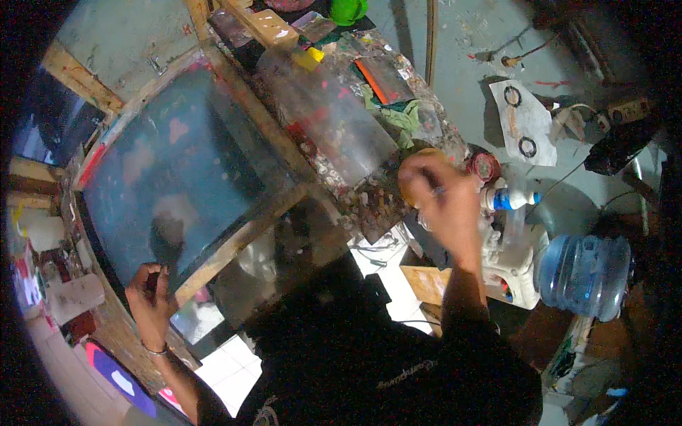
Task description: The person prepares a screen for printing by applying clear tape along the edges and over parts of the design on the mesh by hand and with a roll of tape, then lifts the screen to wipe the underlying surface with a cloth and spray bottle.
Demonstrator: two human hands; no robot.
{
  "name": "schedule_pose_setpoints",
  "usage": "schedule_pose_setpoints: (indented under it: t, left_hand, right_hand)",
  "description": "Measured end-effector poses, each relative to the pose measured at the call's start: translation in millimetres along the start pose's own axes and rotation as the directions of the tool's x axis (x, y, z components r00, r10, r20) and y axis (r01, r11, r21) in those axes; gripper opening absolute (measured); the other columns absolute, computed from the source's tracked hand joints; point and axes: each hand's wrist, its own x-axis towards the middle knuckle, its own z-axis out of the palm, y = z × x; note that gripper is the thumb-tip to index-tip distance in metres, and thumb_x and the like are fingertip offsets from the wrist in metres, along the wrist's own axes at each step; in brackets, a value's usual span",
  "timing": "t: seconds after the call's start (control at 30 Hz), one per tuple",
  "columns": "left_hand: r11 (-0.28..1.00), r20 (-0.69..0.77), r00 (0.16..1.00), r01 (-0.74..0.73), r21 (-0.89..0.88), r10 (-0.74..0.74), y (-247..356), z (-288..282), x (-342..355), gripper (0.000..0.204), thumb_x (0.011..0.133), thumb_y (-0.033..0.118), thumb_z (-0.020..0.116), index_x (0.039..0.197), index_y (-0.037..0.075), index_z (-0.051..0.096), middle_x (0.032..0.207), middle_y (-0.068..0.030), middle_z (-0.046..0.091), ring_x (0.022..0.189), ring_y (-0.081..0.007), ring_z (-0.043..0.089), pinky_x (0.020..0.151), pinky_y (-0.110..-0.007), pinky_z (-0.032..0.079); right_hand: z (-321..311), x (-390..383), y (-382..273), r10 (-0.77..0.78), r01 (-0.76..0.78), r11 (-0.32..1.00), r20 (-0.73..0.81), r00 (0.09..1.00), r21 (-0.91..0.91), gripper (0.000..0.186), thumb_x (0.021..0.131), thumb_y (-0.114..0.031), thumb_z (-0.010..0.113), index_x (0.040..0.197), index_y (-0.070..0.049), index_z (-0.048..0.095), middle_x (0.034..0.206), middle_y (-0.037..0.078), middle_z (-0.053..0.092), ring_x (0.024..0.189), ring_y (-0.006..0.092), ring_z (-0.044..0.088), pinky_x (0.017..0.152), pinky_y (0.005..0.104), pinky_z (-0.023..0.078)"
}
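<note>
My left hand (151,298) is curled at the near left corner of a wood-framed screen (246,233) with bluish mesh, gripping its edge. My right hand (444,202) is blurred at the right end of the cluttered worktable, its fingers closed round a yellowish-brown round object (419,160) that is mostly hidden. Just past those fingers are a small red-rimmed round container (483,165) and a white bottle with a blue label (502,199). A pale, see-through sheet (341,131) lies on the table between the screen and the green rags (401,121).
A large blue water jug (582,277) and a white jerrycan (515,280) stand at the right. A paper with two rings (529,124), cables and a power strip (626,111) lie beyond. A green container (347,11) is at the top. Rolls (74,297) sit at the left.
</note>
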Motion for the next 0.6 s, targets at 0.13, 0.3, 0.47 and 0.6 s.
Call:
schedule_pose_setpoints:
  t: [0.13, 0.3, 0.47, 0.6]
  left_hand:
    - [0.969, 0.037, 0.999, 0.001, -0.247, 0.009, 49, 33, -8, 0.009, 0.083, 0.007, 0.066, 0.085, -0.001, 0.063, 0.074, -0.0131, 0.065, 0.063, -0.0196, 0.061, 0.06, -0.03, 0.046]
    - [0.929, 0.146, 0.95, -0.226, -0.294, 0.277, 95, 77, -27, 0.011, 0.082, 0.013, 0.068, 0.089, 0.004, 0.066, 0.085, -0.0133, 0.067, 0.077, -0.0309, 0.064, 0.068, -0.038, 0.051]
    - [0.879, 0.294, 0.872, -0.26, -0.399, 0.391, 134, 139, -24, 0.033, 0.083, 0.023, 0.069, 0.11, 0.006, 0.062, 0.099, -0.017, 0.065, 0.09, -0.0357, 0.063, 0.081, -0.044, 0.051]
    - [0.737, -0.103, 0.885, -0.438, -0.515, 0.454, 178, 196, -36, 0.036, 0.084, 0.026, 0.068, 0.114, 0.008, 0.059, 0.111, -0.0175, 0.06, 0.104, -0.0364, 0.057, 0.087, -0.046, 0.048]
  right_hand:
    - [1, -3, 82, -0.135, 0.132, 0.953, 0.007, 0.991, -0.272, 0.037, 0.079, -0.016, 0.071, 0.114, -0.009, 0.063, 0.077, 0.015, 0.068, 0.07, 0.0343, 0.067, 0.067, 0.0452, 0.053]
    - [52, 18, 115, 0.161, 0.085, 0.845, 0.403, 0.901, -0.528, 0.043, 0.072, -0.026, 0.075, 0.113, -0.016, 0.067, 0.095, 0.017, 0.066, 0.095, 0.0341, 0.061, 0.087, 0.0482, 0.045]
    - [30, -2, 125, -0.305, 0.352, 0.9, 0.204, 0.93, -0.258, 0.018, 0.067, -0.006, 0.065, 0.084, -0.007, 0.072, 0.09, 0.012, 0.07, 0.083, 0.0339, 0.064, 0.079, 0.044, 0.05]
    - [-5, -34, 51, -0.089, -0.068, 0.956, 0.505, 0.859, 0.284, 0.024, 0.074, 0.008, 0.056, 0.092, 0.001, 0.071, 0.088, 0.009, 0.072, 0.081, 0.0157, 0.066, 0.076, 0.0276, 0.051]
